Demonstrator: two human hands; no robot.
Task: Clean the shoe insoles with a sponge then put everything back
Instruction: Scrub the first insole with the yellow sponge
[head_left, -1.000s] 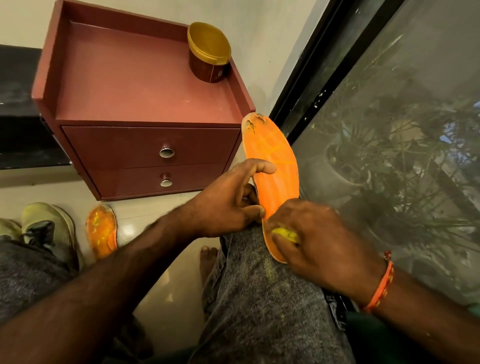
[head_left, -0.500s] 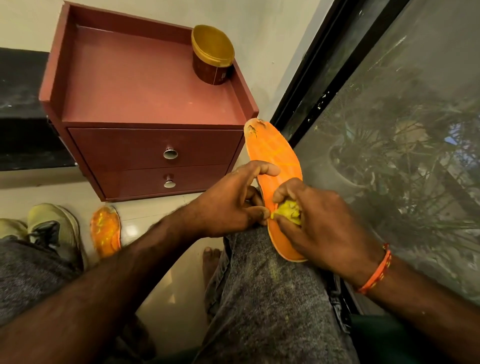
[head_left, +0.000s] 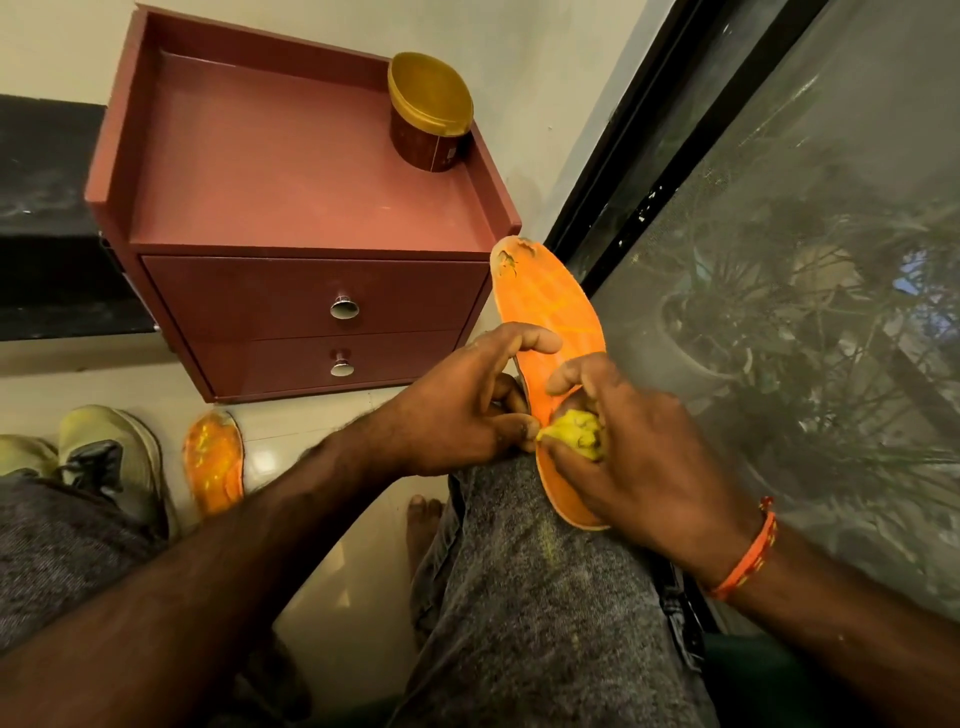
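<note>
In the head view, the orange insole (head_left: 550, 332) lies along the person's right thigh, just right of the red drawer cabinet (head_left: 311, 291). Its long axis runs away from the body, the frayed toe end pointing at the cabinet's top corner. The left hand (head_left: 457, 410) pinches the insole's near edge to steady it; the right hand (head_left: 639, 457) curls round the yellow sponge (head_left: 574, 434), pressing it down. Cleaning probably goes best with firm lengthwise strokes, the left hand's pinch held fast. A second insole (head_left: 213, 460) lies on the floor left of the cabinet.
</note>
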